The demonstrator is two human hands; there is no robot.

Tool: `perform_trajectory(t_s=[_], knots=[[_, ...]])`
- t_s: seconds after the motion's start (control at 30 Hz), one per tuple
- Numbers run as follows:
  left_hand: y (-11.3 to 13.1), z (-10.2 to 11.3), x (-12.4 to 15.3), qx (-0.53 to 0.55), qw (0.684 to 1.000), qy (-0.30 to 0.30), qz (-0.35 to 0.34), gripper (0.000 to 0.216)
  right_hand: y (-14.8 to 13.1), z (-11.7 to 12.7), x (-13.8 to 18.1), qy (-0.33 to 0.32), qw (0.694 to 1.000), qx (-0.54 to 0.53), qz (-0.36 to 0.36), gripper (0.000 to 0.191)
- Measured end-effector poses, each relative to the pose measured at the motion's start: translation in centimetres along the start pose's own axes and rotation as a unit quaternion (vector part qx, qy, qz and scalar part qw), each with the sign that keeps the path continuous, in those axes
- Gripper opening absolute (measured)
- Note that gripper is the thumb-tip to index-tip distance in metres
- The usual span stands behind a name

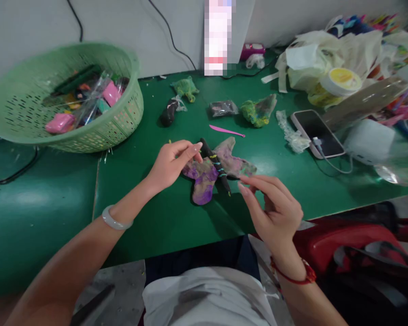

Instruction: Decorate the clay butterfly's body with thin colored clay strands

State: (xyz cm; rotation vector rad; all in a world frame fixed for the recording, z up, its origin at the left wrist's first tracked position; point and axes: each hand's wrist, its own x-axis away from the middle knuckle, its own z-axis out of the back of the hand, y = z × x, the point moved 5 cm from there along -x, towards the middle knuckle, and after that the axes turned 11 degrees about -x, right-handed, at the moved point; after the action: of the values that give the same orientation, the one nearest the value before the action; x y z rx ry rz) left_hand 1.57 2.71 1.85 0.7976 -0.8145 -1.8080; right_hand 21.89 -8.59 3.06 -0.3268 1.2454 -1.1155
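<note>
A modelling-clay butterfly lies on the green table, with a dark body [221, 170] ringed by thin blue and yellow strips. Its left wing [204, 183] is grey-brown and purple; the right wing [233, 158] is greyer with pink and green smears. My left hand [173, 164] is closed in a pinch by the upper end of the body, over the left wing. Thumb and forefinger of my right hand [274, 203] pinch together at the right wing's lower edge. Anything inside either pinch is too small to make out. Beyond the butterfly rests a pink plastic clay knife [227, 131].
A green basket [122, 122] of clay packs stands at the left. Behind the butterfly are a black clay lump [169, 112], a wrapped dark pack [223, 108] and green-yellow clay [256, 112]. A plugged-in phone [318, 132] and plastic bags [329, 54] lie at the right.
</note>
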Motion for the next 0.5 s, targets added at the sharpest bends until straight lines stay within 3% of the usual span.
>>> perform_trajectory(t_s=[0.1, 0.2, 0.33, 0.5], knots=[[2.1, -0.8, -0.7, 0.027, 0.998, -0.042, -0.047, 0.056, 0.2, -1.2, -2.6, -0.045, 0.998, -0.047, -0.018, 0.015], [3.8, -1.5, -1.8, 0.037, 0.995, -0.041, -0.084, 0.057, 0.5, -2.2, -5.3, -0.064, 0.994, -0.091, -0.008, 0.018], [4.7, -2.1, -3.3, 0.04, 0.995, -0.017, -0.085, 0.059, 1.4, -2.6, -7.8, -0.038, 0.989, -0.145, -0.008, 0.009], [4.4, -2.2, -3.7, -0.013, 0.997, -0.041, -0.065, 0.064, 3.4, -2.9, -8.4, -0.011, 0.979, -0.201, -0.039, 0.009]])
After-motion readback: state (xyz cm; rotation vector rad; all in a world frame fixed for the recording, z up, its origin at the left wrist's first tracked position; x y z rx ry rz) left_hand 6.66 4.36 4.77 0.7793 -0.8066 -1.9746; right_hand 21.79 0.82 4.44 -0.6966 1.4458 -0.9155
